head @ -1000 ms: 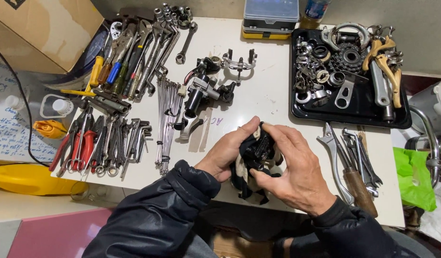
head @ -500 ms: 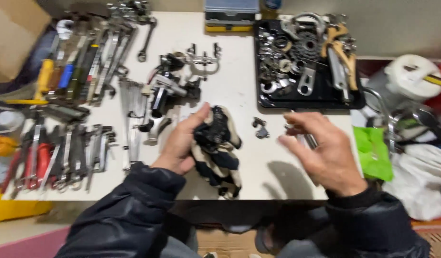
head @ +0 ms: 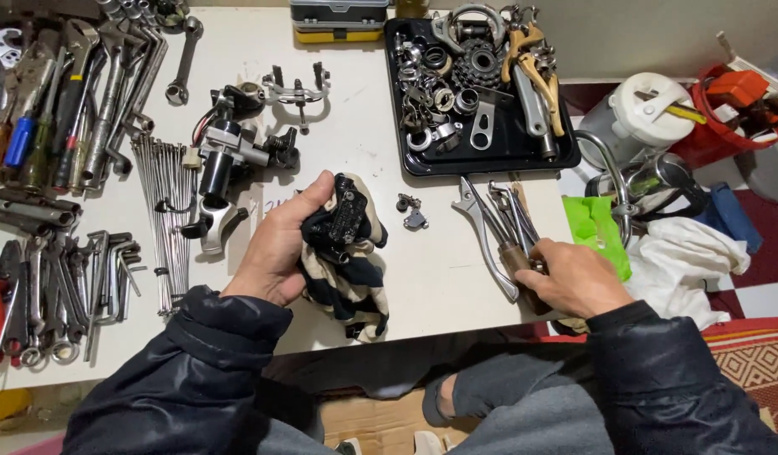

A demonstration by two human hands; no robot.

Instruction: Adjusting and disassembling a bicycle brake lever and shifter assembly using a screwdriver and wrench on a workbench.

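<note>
My left hand (head: 279, 244) holds a black metal part (head: 342, 217) wrapped in a black and cream striped rag (head: 348, 282) above the white table (head: 422, 278). My right hand (head: 574, 278) rests at the table's right edge, its fingers closed on the brown handle of a tool (head: 517, 259) among several hand tools (head: 494, 221) lying there. A few small loose metal pieces (head: 412, 212) lie on the table between the two hands.
A black tray (head: 566, 156) of gears, rings and levers stands at the back right. Wrenches, pliers and screwdrivers (head: 60, 109) cover the left side, with thin spokes (head: 165, 219) and a black assembly (head: 229, 160) nearby. A green rag (head: 595, 232) and white cloth (head: 688, 261) lie right.
My right hand has left the wrapped part and moved right to the tools at the table edge. My left hand keeps holding the part in the rag.
</note>
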